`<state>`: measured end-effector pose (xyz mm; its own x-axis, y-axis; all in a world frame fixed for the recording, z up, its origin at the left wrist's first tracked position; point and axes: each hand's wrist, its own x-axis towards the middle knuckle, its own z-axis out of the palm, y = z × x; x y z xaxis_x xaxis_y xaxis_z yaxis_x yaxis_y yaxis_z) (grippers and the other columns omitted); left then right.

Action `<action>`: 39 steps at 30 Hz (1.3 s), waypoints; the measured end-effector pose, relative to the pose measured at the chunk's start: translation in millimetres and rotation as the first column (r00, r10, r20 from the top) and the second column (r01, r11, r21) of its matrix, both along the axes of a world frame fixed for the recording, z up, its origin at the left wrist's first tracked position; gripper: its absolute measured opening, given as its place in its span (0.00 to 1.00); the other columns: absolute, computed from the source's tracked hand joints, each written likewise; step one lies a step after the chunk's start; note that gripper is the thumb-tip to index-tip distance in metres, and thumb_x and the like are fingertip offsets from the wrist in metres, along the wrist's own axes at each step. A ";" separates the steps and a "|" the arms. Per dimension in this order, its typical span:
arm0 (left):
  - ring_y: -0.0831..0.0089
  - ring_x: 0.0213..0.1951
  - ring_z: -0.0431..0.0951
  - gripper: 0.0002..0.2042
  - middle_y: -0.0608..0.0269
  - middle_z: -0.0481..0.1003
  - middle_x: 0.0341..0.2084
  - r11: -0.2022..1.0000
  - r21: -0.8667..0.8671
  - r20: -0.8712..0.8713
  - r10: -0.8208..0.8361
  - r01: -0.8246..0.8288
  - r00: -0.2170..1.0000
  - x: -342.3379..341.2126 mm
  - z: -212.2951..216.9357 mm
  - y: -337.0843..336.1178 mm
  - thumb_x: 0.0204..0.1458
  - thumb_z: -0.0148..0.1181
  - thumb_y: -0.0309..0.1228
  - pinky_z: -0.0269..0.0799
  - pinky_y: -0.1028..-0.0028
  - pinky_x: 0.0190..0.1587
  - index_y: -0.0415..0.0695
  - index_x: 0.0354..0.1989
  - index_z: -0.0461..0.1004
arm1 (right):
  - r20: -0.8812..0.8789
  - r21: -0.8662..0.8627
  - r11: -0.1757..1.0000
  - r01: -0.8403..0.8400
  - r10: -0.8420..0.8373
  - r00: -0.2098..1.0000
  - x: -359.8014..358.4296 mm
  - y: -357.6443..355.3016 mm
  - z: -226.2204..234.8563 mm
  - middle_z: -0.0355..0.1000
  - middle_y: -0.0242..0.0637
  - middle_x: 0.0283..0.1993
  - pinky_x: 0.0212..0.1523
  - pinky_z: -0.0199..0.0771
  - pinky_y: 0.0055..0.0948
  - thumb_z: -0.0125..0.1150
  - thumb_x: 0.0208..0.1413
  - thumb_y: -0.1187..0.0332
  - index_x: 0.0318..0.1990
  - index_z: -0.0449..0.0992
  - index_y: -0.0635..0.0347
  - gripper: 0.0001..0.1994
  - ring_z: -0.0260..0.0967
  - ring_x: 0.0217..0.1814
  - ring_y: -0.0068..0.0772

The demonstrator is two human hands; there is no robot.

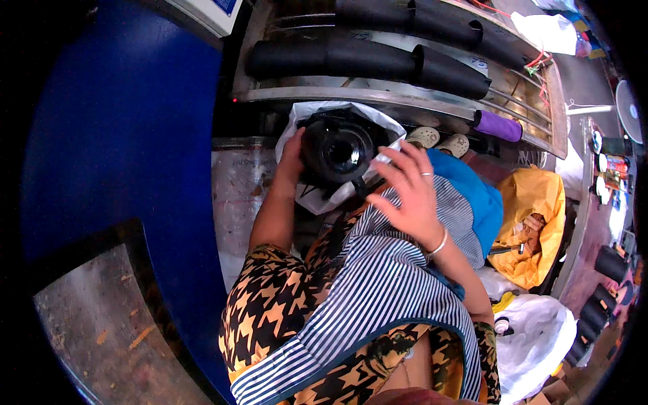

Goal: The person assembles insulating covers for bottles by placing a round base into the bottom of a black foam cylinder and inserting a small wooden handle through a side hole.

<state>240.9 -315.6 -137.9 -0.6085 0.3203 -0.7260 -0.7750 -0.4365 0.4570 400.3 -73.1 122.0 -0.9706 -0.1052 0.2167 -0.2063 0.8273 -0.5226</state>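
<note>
A white plastic bag (317,196) is lying open around a black ring-shaped part (337,150), wrapping it as packaging just below the steel rack; the left hand (291,156) is gripping its left edge and the right hand (408,192) is spreading over its right side. At the top left, a white box-like panel with a blue face (210,10) is sitting at the frame's edge, its markings too small to tell. A yellow plastic bag (536,229) is slumping open at the right, and a larger white sack (536,344) is resting below it. Another white bag (550,30) is lying at the top right, and a small pale label (478,64) is sticking on the rack
</note>
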 end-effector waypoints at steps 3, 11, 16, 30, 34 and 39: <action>0.64 0.46 0.78 0.17 0.60 0.77 0.45 0.998 -0.006 0.014 0.067 -0.067 0.998 -3.8 2.3 -4.5 0.59 0.53 0.42 0.73 0.65 0.52 0.43 0.47 0.74 | 0.155 -0.021 0.985 0.173 -0.168 0.974 9.3 23.0 -12.5 0.69 0.39 0.54 0.64 0.56 0.45 0.63 0.49 0.58 0.47 0.75 0.57 0.19 0.58 0.64 0.48; 0.63 0.57 0.70 0.23 0.59 0.72 0.55 0.912 0.383 -0.034 0.175 -0.149 0.984 -37.5 87.7 9.5 0.61 0.49 0.46 0.64 0.59 0.61 0.43 0.58 0.68 | 0.163 0.239 0.938 0.252 -0.295 0.942 73.2 67.8 -101.3 0.75 0.37 0.37 0.53 0.63 0.42 0.58 0.54 0.61 0.36 0.77 0.56 0.09 0.70 0.45 0.44; 0.62 0.61 0.65 0.25 0.59 0.65 0.61 0.944 0.253 -0.412 0.305 -0.213 0.859 -73.6 211.7 43.4 0.62 0.49 0.45 0.59 0.62 0.64 0.40 0.61 0.63 | 0.237 0.220 0.922 0.318 -0.366 0.900 75.2 71.1 -91.5 0.75 0.37 0.34 0.49 0.64 0.41 0.58 0.54 0.62 0.32 0.77 0.55 0.08 0.70 0.41 0.43; 0.47 0.40 0.77 0.15 0.46 0.78 0.39 0.067 -0.657 -0.679 -0.485 -0.751 0.551 -244.0 236.6 136.1 0.61 0.51 0.36 0.70 0.56 0.43 0.44 0.52 0.64 | 0.033 0.084 0.922 0.377 -0.381 0.924 82.1 78.4 -81.6 0.70 0.36 0.27 0.39 0.66 0.37 0.60 0.52 0.66 0.28 0.75 0.57 0.06 0.68 0.33 0.40; 0.47 0.41 0.77 0.14 0.45 0.78 0.38 -0.068 -0.731 -0.553 -0.523 -0.679 0.649 -272.9 236.2 139.0 0.59 0.54 0.37 0.71 0.54 0.41 0.48 0.51 0.66 | 0.115 0.082 0.924 0.373 -0.381 0.918 72.4 83.5 -48.4 0.68 0.36 0.26 0.38 0.66 0.38 0.60 0.51 0.66 0.26 0.73 0.57 0.07 0.68 0.33 0.40; 0.50 0.44 0.77 0.14 0.50 0.77 0.42 0.199 -0.701 -0.653 -0.565 -0.684 0.505 -320.4 195.6 119.8 0.59 0.54 0.36 0.70 0.60 0.47 0.46 0.51 0.69 | 0.180 0.079 0.926 0.369 -0.377 0.909 62.1 83.6 -43.7 0.68 0.36 0.25 0.37 0.65 0.37 0.60 0.51 0.65 0.26 0.73 0.57 0.07 0.68 0.33 0.39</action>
